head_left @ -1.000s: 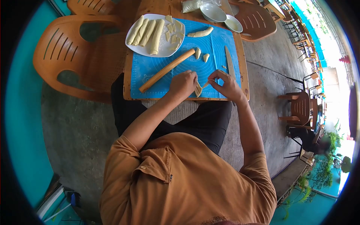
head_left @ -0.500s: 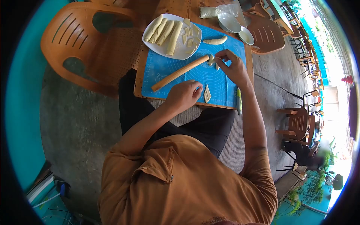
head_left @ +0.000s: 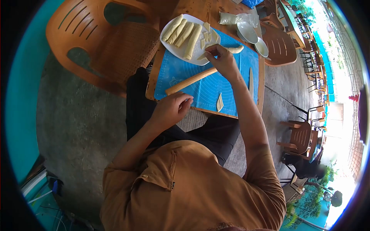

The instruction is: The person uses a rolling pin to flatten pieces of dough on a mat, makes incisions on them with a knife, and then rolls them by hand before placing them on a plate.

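We list: one blue mat; one wooden rolling pin; one knife; one white plate bearing four long dough rolls; one dough log; one folded dough piece; two small white bowls; one plastic bag.

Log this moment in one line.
right hand: at white plate, near rim | left hand: curled at blue mat, near edge | rolling pin, cut dough piece: lying on mat
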The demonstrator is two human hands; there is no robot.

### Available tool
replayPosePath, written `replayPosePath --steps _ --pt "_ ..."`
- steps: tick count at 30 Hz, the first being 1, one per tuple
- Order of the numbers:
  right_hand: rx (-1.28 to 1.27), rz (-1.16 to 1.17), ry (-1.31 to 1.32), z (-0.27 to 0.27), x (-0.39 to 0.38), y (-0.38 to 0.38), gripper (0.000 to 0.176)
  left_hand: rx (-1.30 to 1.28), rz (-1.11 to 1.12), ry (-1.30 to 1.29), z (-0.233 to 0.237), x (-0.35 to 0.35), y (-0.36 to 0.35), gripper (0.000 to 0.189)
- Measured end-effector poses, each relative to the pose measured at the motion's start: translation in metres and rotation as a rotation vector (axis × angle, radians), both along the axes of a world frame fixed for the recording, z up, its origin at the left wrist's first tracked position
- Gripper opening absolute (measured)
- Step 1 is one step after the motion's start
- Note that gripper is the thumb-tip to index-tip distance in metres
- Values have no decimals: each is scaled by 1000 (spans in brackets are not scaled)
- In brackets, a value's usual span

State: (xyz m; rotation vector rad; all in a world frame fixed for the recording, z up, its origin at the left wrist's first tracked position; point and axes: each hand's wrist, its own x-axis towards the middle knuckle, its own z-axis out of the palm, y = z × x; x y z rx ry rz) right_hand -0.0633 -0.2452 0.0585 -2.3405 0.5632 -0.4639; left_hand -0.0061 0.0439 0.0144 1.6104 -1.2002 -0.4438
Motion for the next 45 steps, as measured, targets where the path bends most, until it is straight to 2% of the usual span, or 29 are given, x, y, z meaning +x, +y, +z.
replayPosePath --steps 5,16,20,27,31,38,45 --pt "79 -39 70 -33 20 -31 27 109 -28 77 -2 9 2 18" --pt "58 -46 138 -47 30 -42 22 154 -53 119 -2 12 4 21" --pt "-52 -58 157 -50 31 -43 20 90 -36 102 -10 7 3 21" --pt "-270 -59 108 -52 27 -45 22 128 -56 138 -5 5 4 23" --pt "-268 -94 46 -46 21 -48 21 152 -69 115 -4 6 5 22" --pt "-229 -128 -52 -20 -16 -41 18 100 -82 86 -7 1 3 22" --pt "-254 -125 -11 -11 -111 4 15 81 -112 79 -11 -7 1 16"
